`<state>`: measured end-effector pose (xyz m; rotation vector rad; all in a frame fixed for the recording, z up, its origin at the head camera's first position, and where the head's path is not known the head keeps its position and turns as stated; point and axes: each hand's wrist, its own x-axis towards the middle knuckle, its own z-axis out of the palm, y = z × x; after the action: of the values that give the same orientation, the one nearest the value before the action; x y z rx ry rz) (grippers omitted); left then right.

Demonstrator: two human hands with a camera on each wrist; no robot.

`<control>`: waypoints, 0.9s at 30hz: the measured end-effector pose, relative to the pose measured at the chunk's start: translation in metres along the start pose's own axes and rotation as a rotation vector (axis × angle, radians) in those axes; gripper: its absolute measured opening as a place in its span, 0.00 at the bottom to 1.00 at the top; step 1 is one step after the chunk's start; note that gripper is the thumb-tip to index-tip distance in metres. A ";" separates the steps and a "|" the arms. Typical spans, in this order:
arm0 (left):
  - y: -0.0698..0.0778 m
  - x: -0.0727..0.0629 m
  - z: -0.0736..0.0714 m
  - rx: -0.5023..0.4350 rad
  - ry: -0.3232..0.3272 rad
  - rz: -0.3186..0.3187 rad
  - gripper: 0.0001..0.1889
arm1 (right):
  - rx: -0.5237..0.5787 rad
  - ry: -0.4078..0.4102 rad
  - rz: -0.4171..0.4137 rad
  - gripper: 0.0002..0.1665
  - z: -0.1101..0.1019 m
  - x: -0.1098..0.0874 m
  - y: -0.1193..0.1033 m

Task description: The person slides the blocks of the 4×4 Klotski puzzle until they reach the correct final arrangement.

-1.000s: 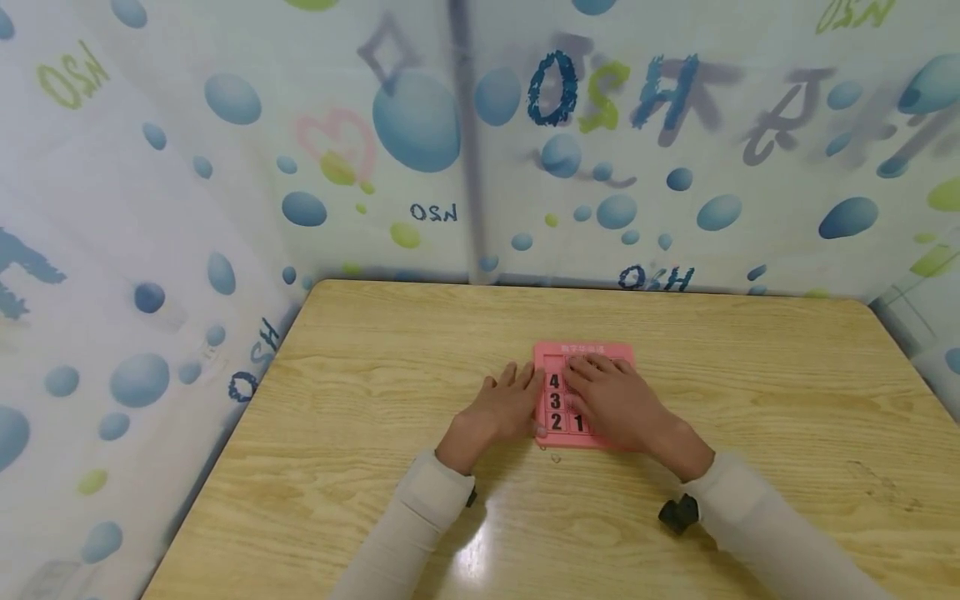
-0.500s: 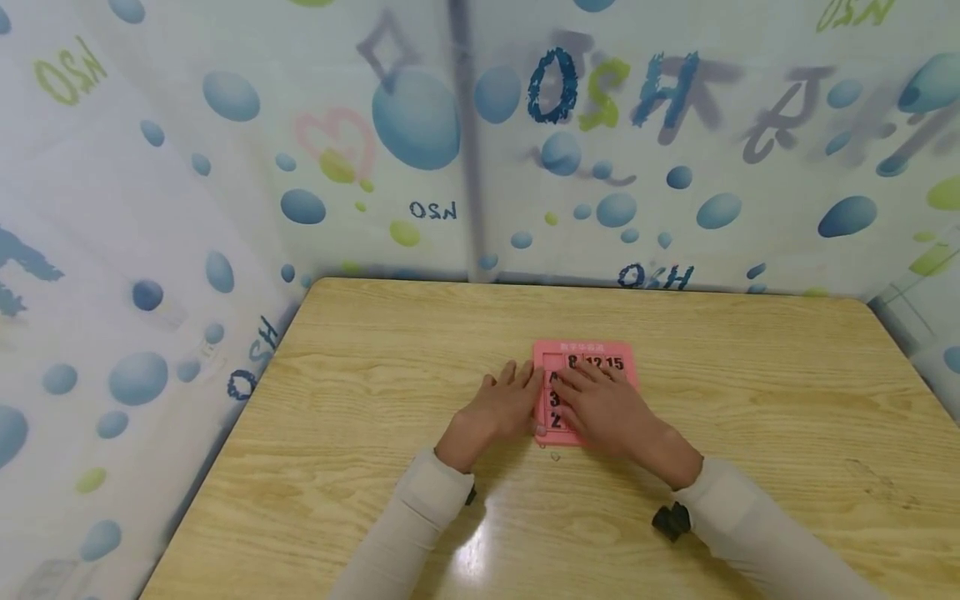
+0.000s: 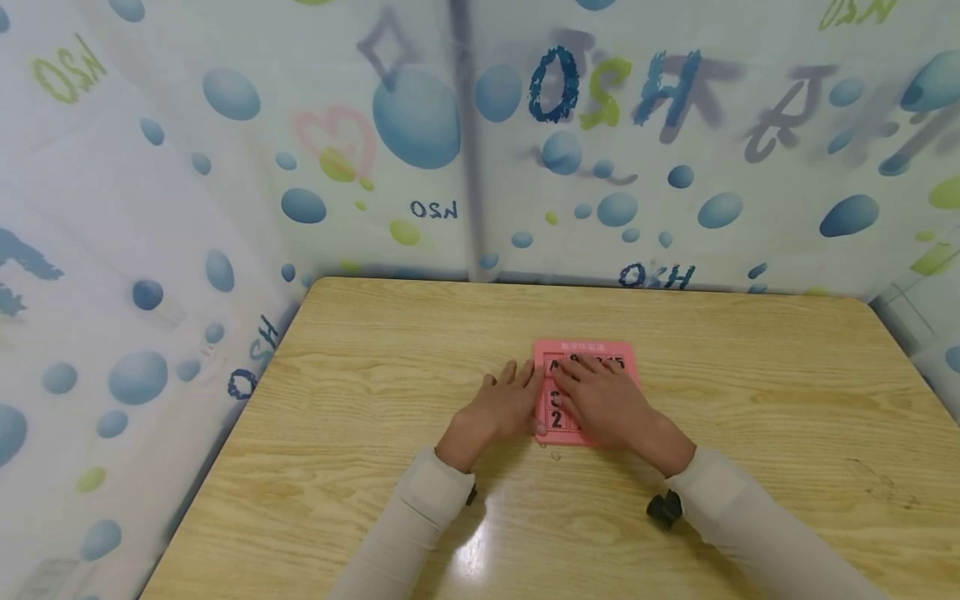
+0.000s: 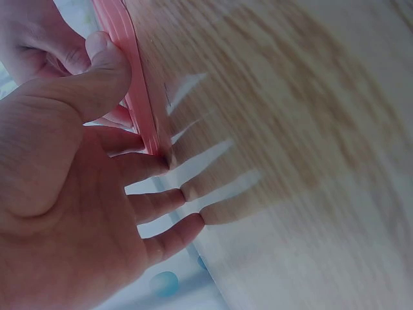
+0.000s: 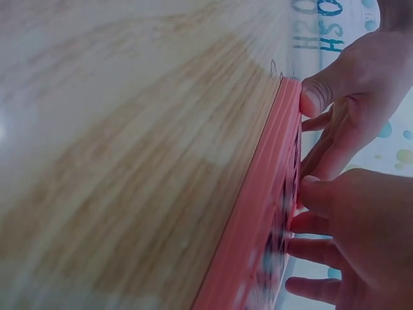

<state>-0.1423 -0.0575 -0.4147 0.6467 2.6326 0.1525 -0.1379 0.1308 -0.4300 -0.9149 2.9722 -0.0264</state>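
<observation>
A pink number sliding puzzle (image 3: 585,345) lies flat on the table, its tiles printed with black numbers. My left hand (image 3: 498,408) rests along the puzzle's left side, fingers extended; the left wrist view shows the fingertips (image 4: 192,223) down at the table and the thumb (image 4: 113,71) by the pink edge. Over the tiles lies my right hand (image 3: 611,404), fingers fairly straight, touching the left columns. The tile marked 4 (image 3: 553,367) sits in the upper left, above the 3 and the 2 (image 3: 557,419). Most other tiles are hidden under the right hand.
The wooden table (image 3: 375,358) extends around the puzzle on all sides. A patterned curtain (image 3: 337,208) with blue and green spots stands behind and left of it. Black wrist devices (image 3: 663,508) sit under the cuffs.
My right hand has shifted slightly left across the puzzle. The tile marked 4 has slid up into the gap at the upper left. The left hand has stayed in place.
</observation>
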 end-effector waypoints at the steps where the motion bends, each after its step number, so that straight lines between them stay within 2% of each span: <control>1: 0.000 0.000 0.000 -0.002 -0.001 0.000 0.45 | -0.002 0.002 -0.002 0.29 0.001 0.000 0.001; 18: 0.001 0.002 0.005 -0.011 -0.006 -0.001 0.46 | 0.009 0.005 0.001 0.31 -0.002 -0.002 0.003; 27: 0.000 0.001 0.001 -0.002 -0.001 -0.008 0.46 | -0.013 0.071 -0.102 0.23 -0.009 -0.017 -0.007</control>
<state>-0.1421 -0.0568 -0.4160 0.6352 2.6333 0.1527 -0.1201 0.1345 -0.4205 -1.0887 2.9904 -0.0432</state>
